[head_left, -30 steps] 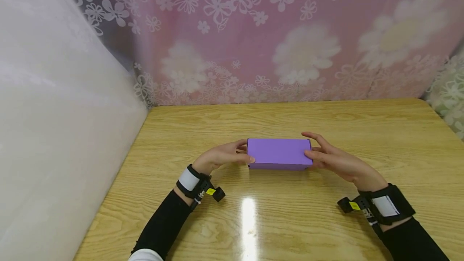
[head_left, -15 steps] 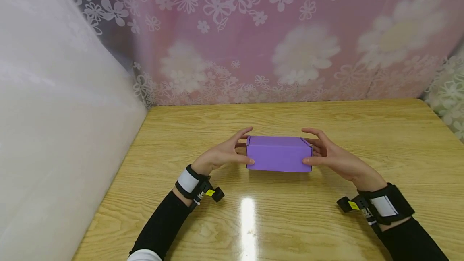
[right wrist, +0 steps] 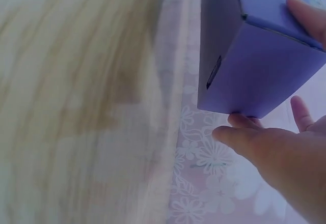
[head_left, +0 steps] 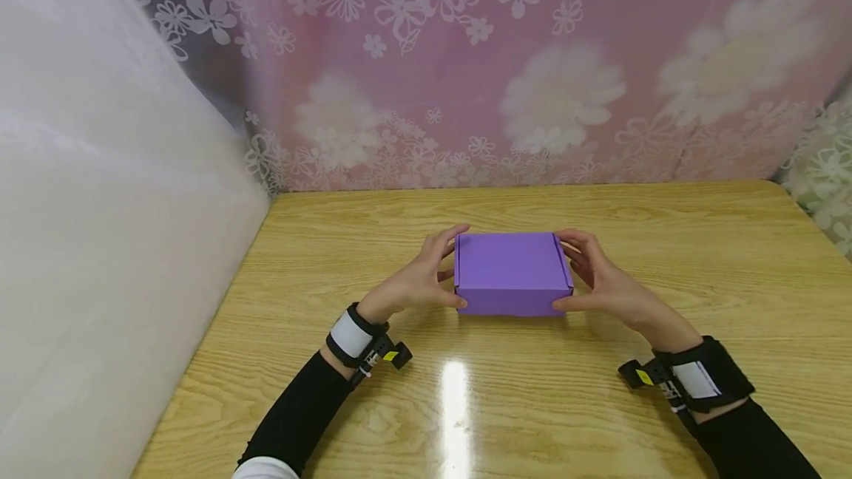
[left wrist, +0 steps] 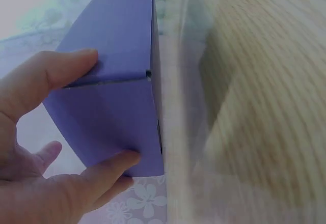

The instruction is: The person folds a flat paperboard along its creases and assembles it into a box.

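A purple cardboard box (head_left: 514, 263) with a closed lid is held between both hands over the table, its lid tilted up and its front side facing me. My left hand (head_left: 421, 278) grips the left end: the thumb lies on the front side and a fingertip presses the end panel in the left wrist view. At the opposite end my right hand (head_left: 609, 285) holds the box, thumb on the front corner and fingers around the back. In the right wrist view a small slot shows near the bottom edge of the box (right wrist: 265, 66), which stands off the wood.
The wooden table (head_left: 319, 242) has a bright light reflection near the front. Behind it hangs a pink flowered curtain (head_left: 452, 94), and a white sheet (head_left: 120, 205) runs along the left side. Both wrists wear strapped cameras.
The box has turned between my hands: first one broad side faced up, then an edge came forward, and now the wide lid and the front side show. My fingers have shifted around its ends.
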`<state>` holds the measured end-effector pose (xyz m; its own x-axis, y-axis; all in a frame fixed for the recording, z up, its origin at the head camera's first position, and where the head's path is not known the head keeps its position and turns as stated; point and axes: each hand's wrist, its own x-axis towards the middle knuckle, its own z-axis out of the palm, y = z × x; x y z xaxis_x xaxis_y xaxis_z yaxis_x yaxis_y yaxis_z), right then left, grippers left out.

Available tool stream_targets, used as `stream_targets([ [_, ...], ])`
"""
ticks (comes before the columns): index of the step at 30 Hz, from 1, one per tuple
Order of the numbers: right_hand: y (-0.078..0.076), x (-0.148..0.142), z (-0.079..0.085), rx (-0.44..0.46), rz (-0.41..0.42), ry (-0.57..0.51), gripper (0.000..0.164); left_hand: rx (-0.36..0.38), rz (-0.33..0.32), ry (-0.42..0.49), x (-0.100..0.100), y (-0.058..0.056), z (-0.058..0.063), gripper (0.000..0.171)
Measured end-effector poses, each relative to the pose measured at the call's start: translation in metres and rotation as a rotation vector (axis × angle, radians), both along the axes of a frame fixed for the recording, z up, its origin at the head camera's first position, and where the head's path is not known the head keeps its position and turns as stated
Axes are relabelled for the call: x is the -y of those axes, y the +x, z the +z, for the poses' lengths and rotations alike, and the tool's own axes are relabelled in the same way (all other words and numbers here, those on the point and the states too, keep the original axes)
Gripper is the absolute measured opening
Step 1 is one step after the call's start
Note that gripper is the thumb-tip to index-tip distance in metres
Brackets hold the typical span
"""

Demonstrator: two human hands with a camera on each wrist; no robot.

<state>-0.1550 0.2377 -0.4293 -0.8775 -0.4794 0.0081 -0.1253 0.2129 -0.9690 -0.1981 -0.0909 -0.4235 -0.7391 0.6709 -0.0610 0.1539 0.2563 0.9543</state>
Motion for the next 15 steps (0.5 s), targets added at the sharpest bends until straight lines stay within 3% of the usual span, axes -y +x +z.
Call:
stream_targets([
  [7,0.0,0.005,-0.005,-0.088,-0.016,0.071,0.096,-0.09,0.013,-0.046,-0.003,0.002,-0.006,0.115],
  [15,-0.001,0.006,-0.008,-0.11,-0.011,0.126,0.094,-0.076,0.008,-0.054,-0.005,0.001,-0.011,0.113],
])
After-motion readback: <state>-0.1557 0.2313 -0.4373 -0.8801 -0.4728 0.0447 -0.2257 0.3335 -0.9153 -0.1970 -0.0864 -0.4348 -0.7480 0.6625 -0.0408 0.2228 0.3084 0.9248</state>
